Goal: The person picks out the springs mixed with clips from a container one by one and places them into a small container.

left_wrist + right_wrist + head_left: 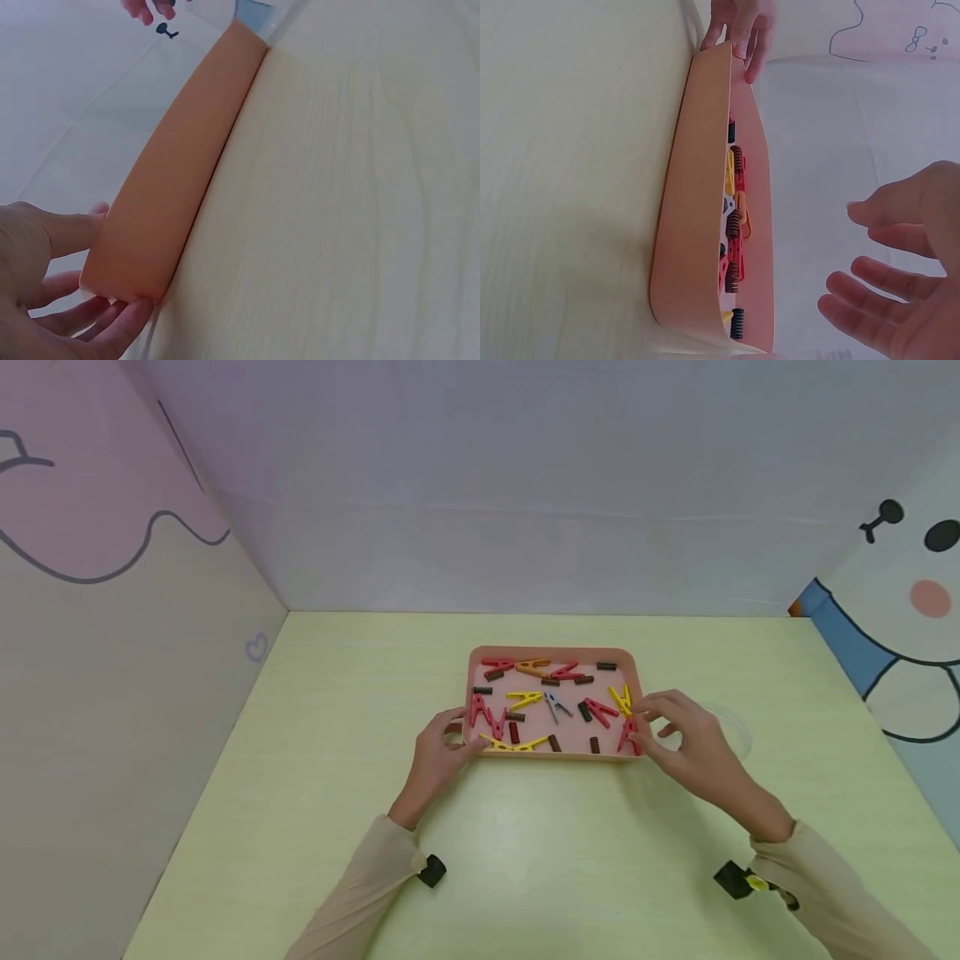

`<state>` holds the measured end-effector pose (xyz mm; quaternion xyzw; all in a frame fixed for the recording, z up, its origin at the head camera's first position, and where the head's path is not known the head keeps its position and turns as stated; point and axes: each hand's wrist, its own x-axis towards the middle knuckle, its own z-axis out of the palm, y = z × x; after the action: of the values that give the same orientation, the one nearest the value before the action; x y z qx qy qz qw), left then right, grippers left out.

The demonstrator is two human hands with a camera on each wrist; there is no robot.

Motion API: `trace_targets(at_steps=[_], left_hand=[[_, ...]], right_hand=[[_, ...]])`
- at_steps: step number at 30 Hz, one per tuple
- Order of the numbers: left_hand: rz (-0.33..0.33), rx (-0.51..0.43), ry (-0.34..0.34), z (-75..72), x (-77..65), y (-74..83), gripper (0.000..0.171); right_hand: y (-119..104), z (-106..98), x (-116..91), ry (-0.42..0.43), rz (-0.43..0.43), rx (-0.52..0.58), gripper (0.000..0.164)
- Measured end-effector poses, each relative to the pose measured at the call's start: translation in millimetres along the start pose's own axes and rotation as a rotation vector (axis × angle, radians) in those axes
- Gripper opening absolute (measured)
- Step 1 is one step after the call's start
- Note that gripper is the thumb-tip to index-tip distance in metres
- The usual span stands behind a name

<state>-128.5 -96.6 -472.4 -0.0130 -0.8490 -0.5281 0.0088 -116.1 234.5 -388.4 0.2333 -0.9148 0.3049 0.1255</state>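
Shallow pink-orange tray (555, 653) sits on the pale bench (540, 843), its base apparently flat on the wood. Scattered inside: red clips (600, 712), yellow clips (525, 698), an orange clip (531, 667), a grey clip (552, 702) near the middle, and short coil springs (554, 742), some black, some brownish.

Left hand (441, 753) grips the tray's near left corner, fingers curled about the wall. Right hand (692, 739) is at the near right corner, thumb and fingers parted by a moderate gap, nothing between them; right wrist view puts them clear of the wall. A clear round thing (741, 737) lies on the bench beyond that hand; what it is, cannot tell.

Handling, by judgement: tray looks like thin, fairly stiff plastic, light even loaded, smooth enough to slide if pushed. Best held by both end walls, kept level, since the loose springs would likely roll on a tilt. Clips look light and hard; take them across the narrow middle or by one arm. Springs want a gentle fingertip pinch along the sides; a hard squeeze could shoot one away.
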Motion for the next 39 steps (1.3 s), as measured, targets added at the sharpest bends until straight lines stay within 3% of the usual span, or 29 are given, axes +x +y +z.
trace_targets(at_steps=[10,21,39], left_hand=[[-0.028,-0.02,-0.001,2.3,-0.4,0.5,0.057],[-0.024,-0.015,-0.001,5.3,0.0,-1.2,0.058],[-0.011,-0.004,0.021,2.6,0.2,-0.5,0.058]], right_hand=[[9,16,10,-0.053,0.028,0.035,0.028],[10,24,19,-0.236,0.128,0.037,0.026],[19,48,40,-0.404,0.1,0.02,0.016]])
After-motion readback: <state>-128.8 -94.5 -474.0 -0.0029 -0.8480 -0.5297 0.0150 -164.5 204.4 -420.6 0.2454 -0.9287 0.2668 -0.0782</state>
